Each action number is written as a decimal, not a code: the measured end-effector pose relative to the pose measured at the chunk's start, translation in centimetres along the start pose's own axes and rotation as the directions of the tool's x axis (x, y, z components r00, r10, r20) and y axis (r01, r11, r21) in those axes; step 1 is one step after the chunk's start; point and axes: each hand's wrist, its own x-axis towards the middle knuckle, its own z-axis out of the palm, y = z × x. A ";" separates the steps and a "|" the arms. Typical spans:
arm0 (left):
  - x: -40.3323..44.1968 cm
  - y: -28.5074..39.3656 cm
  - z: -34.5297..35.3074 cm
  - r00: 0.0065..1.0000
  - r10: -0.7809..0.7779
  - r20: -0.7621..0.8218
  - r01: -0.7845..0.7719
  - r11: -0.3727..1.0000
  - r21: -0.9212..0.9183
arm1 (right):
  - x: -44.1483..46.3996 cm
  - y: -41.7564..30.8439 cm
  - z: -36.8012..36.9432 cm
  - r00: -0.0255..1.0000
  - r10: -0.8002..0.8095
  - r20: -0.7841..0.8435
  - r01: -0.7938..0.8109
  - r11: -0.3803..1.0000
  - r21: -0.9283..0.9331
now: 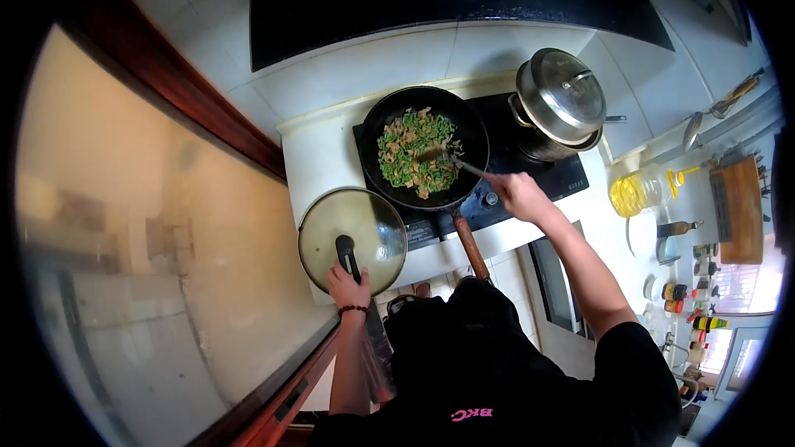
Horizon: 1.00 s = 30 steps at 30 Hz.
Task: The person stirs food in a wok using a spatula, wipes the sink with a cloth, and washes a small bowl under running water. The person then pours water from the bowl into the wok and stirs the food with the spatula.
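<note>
My left hand (348,285) is closed around the black handle of a round glass lid (325,236), which is over the white counter left of the stove. A spatula (470,167) is gripped in my right hand (520,197), its head among the food in the pan. Chopped green vegetable and brownish bits of meat (416,151) lie in the black frying pan (474,136). The pan sits on the black cooktop (567,178), with its wooden handle (470,247) pointing toward my body.
A steel pot (563,103) with a lid stands on the cooktop right of the pan. Farther right are an oil bottle (638,192), a cutting board (739,211) and several jars. A dark range hood (455,0) hangs above the stove.
</note>
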 end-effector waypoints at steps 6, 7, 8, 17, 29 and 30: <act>-2.1 4.1 -1.6 0.952 0.292 -0.093 -0.298 0.952 -0.068 | -3.7 0.9 0.5 0.970 -0.044 -0.239 0.075 0.990 0.121; -2.3 3.9 -0.7 0.944 0.324 -0.057 -0.329 0.933 -0.143 | -5.1 1.2 0.4 0.978 -0.008 -0.210 0.039 0.989 0.143; -2.8 4.8 -0.4 0.931 0.364 -0.015 -0.359 0.910 -0.208 | -6.6 1.0 0.0 0.968 -0.001 -0.252 0.047 0.983 0.179; -7.0 12.8 -2.9 0.370 0.489 0.790 -0.135 0.869 -0.475 | -27.5 8.6 2.2 0.838 0.347 -0.422 -0.233 0.925 0.298; -19.3 28.9 6.4 0.086 0.534 0.841 -0.100 0.845 -0.526 | -50.8 32.2 12.4 0.128 0.757 -0.641 -0.703 0.525 0.480; -21.1 30.1 7.8 0.100 0.495 0.863 -0.054 0.869 -0.492 | -51.7 34.6 12.7 0.109 0.764 -0.636 -0.692 0.517 0.503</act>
